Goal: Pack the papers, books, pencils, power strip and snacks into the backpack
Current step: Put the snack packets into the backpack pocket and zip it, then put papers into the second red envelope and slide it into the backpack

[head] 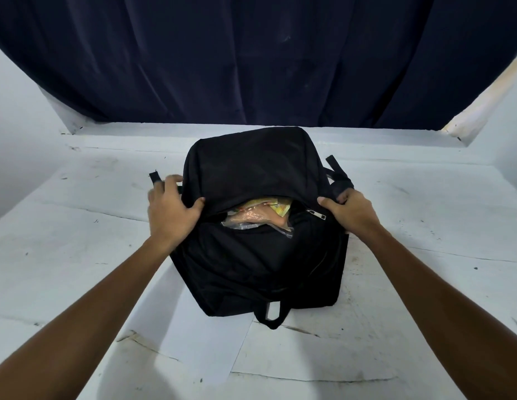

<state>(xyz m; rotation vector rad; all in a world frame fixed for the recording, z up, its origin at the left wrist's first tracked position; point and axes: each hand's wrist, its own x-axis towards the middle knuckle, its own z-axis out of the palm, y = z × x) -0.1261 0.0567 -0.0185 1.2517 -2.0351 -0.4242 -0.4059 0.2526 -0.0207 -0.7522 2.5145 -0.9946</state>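
Black backpack [260,255] part-unzipped, clear-wrapped snacks [258,217] poking from opening.

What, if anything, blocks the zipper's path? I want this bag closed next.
The clear plastic snack packet bulges out of the black fabric backpack's opening, beside the metal zipper pull. It may snag. Left hand and right hand grip the bag's sides.

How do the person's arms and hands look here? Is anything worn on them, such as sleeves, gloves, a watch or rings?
Both forearms come in bare from the lower corners of the picture; no sleeves show along the visible length. The left hand and the right hand wear no gloves. No watch, bracelet or ring is visible on the wrists or fingers, and there are no markings to be seen.
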